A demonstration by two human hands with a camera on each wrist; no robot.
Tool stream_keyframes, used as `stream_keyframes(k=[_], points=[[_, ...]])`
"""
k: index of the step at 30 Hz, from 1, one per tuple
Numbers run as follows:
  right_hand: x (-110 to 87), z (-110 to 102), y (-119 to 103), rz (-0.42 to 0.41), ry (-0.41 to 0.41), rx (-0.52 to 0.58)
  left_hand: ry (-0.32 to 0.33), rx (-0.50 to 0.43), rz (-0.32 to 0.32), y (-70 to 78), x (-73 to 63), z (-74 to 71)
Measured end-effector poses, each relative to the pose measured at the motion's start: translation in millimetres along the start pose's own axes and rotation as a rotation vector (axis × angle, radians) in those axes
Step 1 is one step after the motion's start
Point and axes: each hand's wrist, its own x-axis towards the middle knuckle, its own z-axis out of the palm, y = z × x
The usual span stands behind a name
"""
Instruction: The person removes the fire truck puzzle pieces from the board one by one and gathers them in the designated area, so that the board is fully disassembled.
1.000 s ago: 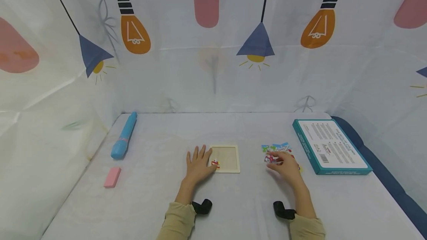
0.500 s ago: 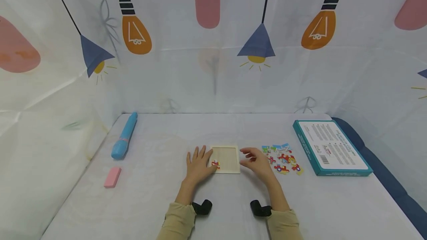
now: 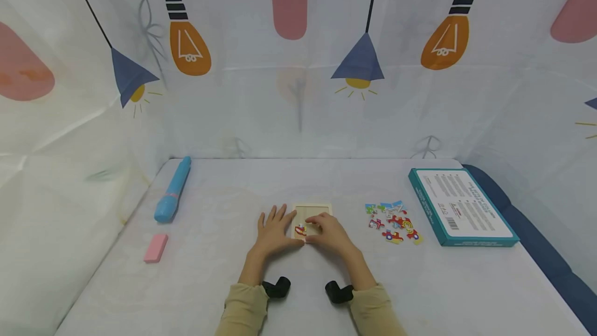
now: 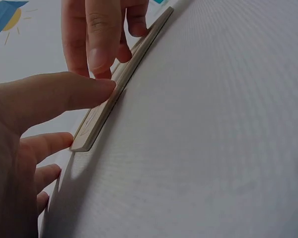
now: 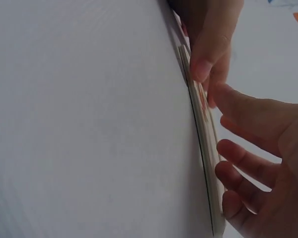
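In the head view, a shallow wooden puzzle tray (image 3: 313,211) lies mid-table with a red-and-white puzzle piece (image 3: 300,230) in its near left corner. My left hand (image 3: 274,232) lies flat at its left side with fingers spread; the thumb rests along the near edge. My right hand (image 3: 329,233) is over the tray's right half, thumb and index finger bent toward the corner piece. In the right wrist view, the tray's edge (image 5: 201,134) runs under the bent fingers. I cannot tell whether these pinch a piece. Several loose puzzle pieces (image 3: 394,222) lie to the right.
At the back right is a teal-edged box (image 3: 464,206) with a white printed face. To the left are a blue microphone-shaped object (image 3: 172,191) and a pink block (image 3: 156,248). A printed white curtain (image 3: 261,102) hangs behind the table.
My right hand has moved left from the loose puzzle pieces to the tray, bringing its fingertips beside the corner piece. My left hand stays at the tray, its thumb now nearer the front edge.
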Motion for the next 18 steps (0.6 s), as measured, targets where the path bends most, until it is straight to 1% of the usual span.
stream_keyframes(k=[2, 7, 10, 14, 18], points=[[1.9, 3.7, -4.1, -0.011, -0.009, -0.063, -0.008, 0.008, 0.007, -0.9, -0.2, -0.1], [3.3, 9.3, -10.2, 0.003, -0.002, -0.129, 0.002, 0.002, 0.023, -2.0, 0.6, 2.4], [3.3, 10.0, -12.0, 0.031, 0.000, -0.120, 0.026, -0.024, 0.037, -2.3, -0.3, 3.2], [3.8, 9.7, -13.4, 0.042, 0.001, -0.096, 0.064, -0.041, 0.063, -3.3, -2.6, 3.5], [4.7, 11.7, -12.3, 0.042, 0.006, -0.080, 0.056, -0.033, 0.054, -3.9, -2.0, 4.9]])
